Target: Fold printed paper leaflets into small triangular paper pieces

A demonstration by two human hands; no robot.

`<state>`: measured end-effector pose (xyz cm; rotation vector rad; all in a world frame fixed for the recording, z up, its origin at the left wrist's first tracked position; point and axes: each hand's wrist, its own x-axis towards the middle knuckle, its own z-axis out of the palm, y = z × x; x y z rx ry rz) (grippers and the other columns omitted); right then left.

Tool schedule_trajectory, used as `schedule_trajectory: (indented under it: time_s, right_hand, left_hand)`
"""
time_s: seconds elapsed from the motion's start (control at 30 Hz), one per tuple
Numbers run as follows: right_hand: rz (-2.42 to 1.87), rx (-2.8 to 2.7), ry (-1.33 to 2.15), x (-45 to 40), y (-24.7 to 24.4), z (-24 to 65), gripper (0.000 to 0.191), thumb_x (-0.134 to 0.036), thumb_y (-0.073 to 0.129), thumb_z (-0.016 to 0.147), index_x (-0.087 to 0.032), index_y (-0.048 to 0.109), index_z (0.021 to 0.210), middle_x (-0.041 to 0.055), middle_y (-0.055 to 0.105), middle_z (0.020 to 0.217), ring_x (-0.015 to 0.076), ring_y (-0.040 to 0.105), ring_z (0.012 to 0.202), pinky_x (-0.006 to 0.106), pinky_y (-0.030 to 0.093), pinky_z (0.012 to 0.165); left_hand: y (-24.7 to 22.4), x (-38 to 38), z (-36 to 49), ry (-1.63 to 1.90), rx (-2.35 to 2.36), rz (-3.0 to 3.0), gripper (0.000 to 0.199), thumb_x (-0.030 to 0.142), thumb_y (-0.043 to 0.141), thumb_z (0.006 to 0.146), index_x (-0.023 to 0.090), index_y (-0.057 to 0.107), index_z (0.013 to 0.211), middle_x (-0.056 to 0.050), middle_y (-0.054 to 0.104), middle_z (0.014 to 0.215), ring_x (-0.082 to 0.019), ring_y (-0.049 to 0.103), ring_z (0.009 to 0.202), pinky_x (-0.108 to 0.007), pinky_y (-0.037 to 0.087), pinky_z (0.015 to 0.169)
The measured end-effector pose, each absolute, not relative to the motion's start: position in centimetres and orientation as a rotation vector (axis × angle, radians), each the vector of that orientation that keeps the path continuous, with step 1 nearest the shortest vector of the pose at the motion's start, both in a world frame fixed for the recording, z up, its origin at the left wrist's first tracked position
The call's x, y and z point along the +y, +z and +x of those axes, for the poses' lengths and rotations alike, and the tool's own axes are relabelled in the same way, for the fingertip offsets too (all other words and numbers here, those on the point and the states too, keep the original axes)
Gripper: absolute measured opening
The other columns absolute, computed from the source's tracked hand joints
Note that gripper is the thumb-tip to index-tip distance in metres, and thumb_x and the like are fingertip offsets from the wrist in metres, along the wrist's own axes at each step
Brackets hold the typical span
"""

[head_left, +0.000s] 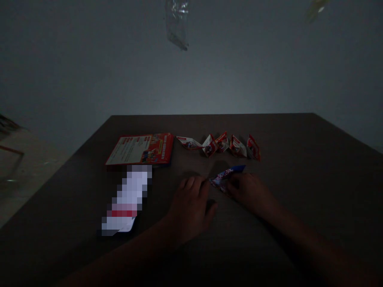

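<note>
**Right grip pinches a blue folded piece, left grip flat at its near-left end**

The right grip (251,191) is closed, thumb and fingers drawn together on the right part of a blue folded piece (225,174) with pale snowflake-like marks. That piece sits between the two grips, slanting up to a blue tip just above the right fingers. The left grip (190,211) lies palm down, fingers stretched forward and thumb spread away; its fingertips reach the piece's left end, though the dim light leaves it unclear whether they press on it.

Just beyond both grips runs a row of five red-and-white folded pieces (222,142), some standing in peaks. Ahead and to the left of the left grip lies a flat red box or book (139,149) with a printed white panel. Nearer, directly left of that grip, is a phone (131,195), its lit screen blurred into blocks.

All rest on the dark desk (299,159). Farthest from the grips, a grey wall (239,71) rises, clear plastic (177,24) hanging high against it.
</note>
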<state>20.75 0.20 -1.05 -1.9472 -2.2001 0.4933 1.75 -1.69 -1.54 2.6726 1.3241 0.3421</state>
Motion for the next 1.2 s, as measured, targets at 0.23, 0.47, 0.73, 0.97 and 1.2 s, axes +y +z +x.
schedule_trajectory:
  time_s: [0.23,0.47,0.73,0.97,1.2]
  right_hand:
    - [-1.967,-2.214,0.448,0.09,-1.21,20.68,0.022,-0.027,0.051,0.083,-0.016,0.067,0.074,0.0059,0.07,0.069,0.0155,0.061,0.056,0.025,0.031,0.051]
    - [-1.938,-2.236,0.447,-0.18,-1.01,20.67,0.024,-0.027,0.049,0.085,-0.015,0.066,0.074,0.0067,0.07,0.072,0.0155,0.061,0.058,0.025,0.031,0.052]
    - [-1.976,-2.243,0.474,-0.06,-0.72,20.61,0.02,-0.025,0.05,0.084,-0.015,0.067,0.079,0.0078,0.07,0.073,0.0164,0.062,0.059,0.025,0.032,0.052]
    - [-1.954,-2.235,0.516,-0.17,-0.75,20.7,0.022,-0.025,0.048,0.085,-0.015,0.067,0.078,0.0071,0.07,0.072,0.0152,0.061,0.057,0.025,0.031,0.051]
    - [-1.955,-2.244,0.482,-0.05,-0.73,20.71,0.02,-0.023,0.05,0.084,-0.015,0.066,0.076,0.0075,0.069,0.07,0.0154,0.06,0.056,0.025,0.031,0.051]
  left_hand:
    - [-1.72,-1.53,1.7,0.374,1.326,2.676,0.043,0.035,0.052,0.083,0.015,0.05,0.121,-0.012,0.051,0.118,-0.029,0.044,0.109,-0.045,0.035,0.095]
    - [-1.71,-1.59,1.63,0.364,1.321,2.675,0.042,0.037,0.05,0.084,0.014,0.05,0.119,-0.013,0.051,0.118,-0.029,0.045,0.108,-0.045,0.036,0.094]
    - [-1.71,-1.45,1.54,0.396,1.366,2.652,0.042,0.04,0.053,0.082,0.014,0.051,0.116,-0.012,0.052,0.115,-0.029,0.045,0.107,-0.045,0.037,0.093]
    - [-1.6,-1.37,1.39,0.392,1.338,2.66,0.041,0.039,0.052,0.083,0.016,0.052,0.117,-0.012,0.05,0.116,-0.029,0.044,0.108,-0.045,0.037,0.092]
    - [-1.56,-1.38,1.46,0.367,1.353,2.661,0.043,0.04,0.052,0.082,0.016,0.051,0.118,-0.013,0.049,0.117,-0.03,0.043,0.108,-0.046,0.037,0.092]
